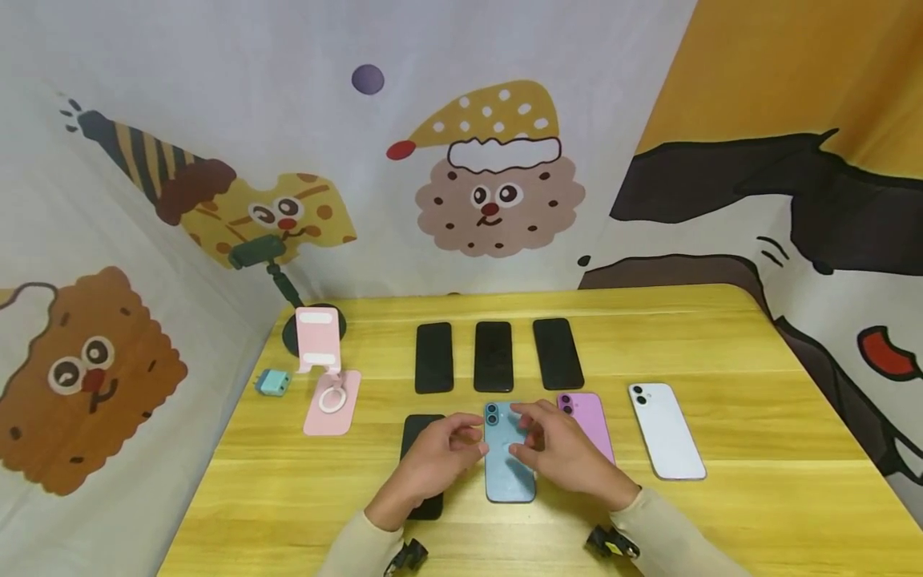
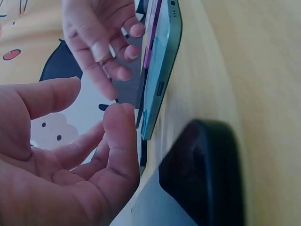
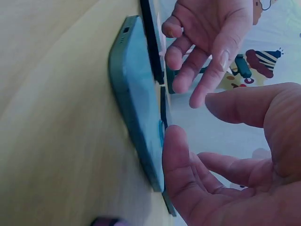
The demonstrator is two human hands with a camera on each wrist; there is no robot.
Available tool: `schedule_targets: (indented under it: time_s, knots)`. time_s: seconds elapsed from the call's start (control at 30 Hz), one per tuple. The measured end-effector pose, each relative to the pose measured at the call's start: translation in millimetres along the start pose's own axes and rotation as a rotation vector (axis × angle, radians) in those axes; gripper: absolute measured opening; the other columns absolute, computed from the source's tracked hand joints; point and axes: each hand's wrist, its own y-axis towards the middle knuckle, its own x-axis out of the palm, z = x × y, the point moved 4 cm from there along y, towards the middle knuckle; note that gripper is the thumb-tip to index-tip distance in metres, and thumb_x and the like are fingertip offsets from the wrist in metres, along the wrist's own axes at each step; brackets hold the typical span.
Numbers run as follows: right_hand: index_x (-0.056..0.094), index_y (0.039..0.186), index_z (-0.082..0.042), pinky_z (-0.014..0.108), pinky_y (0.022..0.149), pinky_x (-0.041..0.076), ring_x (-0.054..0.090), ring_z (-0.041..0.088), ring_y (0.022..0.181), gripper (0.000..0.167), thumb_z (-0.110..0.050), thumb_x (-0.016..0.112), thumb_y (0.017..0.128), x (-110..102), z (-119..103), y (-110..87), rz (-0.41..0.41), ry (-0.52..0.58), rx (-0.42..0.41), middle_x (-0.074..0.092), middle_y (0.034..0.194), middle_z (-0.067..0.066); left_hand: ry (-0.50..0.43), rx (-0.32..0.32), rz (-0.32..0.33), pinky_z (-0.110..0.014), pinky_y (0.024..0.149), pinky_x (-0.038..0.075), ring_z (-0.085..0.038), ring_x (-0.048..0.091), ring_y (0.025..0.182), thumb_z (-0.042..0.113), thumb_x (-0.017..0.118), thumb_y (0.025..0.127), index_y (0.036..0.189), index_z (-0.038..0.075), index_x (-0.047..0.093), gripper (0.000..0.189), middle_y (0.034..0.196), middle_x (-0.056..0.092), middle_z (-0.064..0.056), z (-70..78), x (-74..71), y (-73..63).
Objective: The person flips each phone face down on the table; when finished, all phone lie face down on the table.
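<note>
A light blue phone point(image 1: 509, 481) lies back up on the table, its two camera lenses at the top left. My left hand point(image 1: 441, 455) hovers at its left edge, thumb and fingers apart with nothing between them. Over the phone's right side is my right hand point(image 1: 566, 449), likewise holding nothing, fingers loosely bent. Both wrist views show the hands facing each other above the blue phone point(image 2: 162, 70). Partly hidden under the left hand lies a black phone point(image 1: 413, 430). A pink phone point(image 1: 593, 417) with its back up is partly covered by the right hand.
Three dark phones, the middle one point(image 1: 493, 357) among them, lie in a row behind. At right is a white phone point(image 1: 668, 431). A pink phone stand point(image 1: 319, 340), a light blue charger plug point(image 1: 273, 382) and a dark green stand point(image 1: 287, 287) are at the left.
</note>
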Motion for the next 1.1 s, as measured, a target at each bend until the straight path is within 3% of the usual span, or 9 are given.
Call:
schedule_targets:
  time_s: [0.3,0.57,0.83,1.1]
  knots:
    - [0.06,0.145,-0.006,0.024,0.072,0.054,0.063,0.011,0.091,0.054,-0.021,0.079,0.096,9.0,-19.2,15.2,-0.025,0.098,-0.039,0.068,0.113,0.007,0.019,0.013,0.029,-0.03,0.077,0.059,-0.018,0.069,0.096,0.024,0.07,0.104,0.141,0.002,0.063,0.044,0.12,0.07,-0.012,-6.5,-19.5,-9.3]
    - [0.059,0.144,-0.001,0.026,0.08,0.055,0.065,0.011,0.093,0.05,-0.02,0.073,0.101,24.1,-37.1,28.3,-0.078,0.141,-0.073,0.07,0.112,0.007,0.065,-0.019,0.146,-0.03,0.079,0.057,-0.021,0.069,0.097,0.024,0.068,0.105,0.139,0.006,0.065,0.039,0.12,0.07,-0.009,-10.3,-50.7,-22.6]
    - [0.056,0.146,0.0,0.027,0.083,0.058,0.069,0.013,0.098,0.052,-0.025,0.07,0.102,53.2,-49.0,35.3,-0.156,0.217,-0.045,0.069,0.119,0.011,0.113,-0.116,0.3,-0.034,0.083,0.057,-0.021,0.067,0.106,0.029,0.071,0.103,0.138,0.012,0.066,0.04,0.126,0.068,-0.01,-24.2,-78.9,-37.5]
    - [0.055,0.148,0.001,0.032,0.079,0.059,0.069,0.014,0.097,0.058,-0.031,0.069,0.103,73.9,-51.4,32.2,-0.191,0.231,0.018,0.068,0.125,0.013,0.122,-0.202,0.316,-0.043,0.091,0.06,-0.029,0.067,0.12,0.032,0.072,0.102,0.146,0.005,0.058,0.053,0.136,0.064,-0.017,-36.6,-87.0,-42.4]
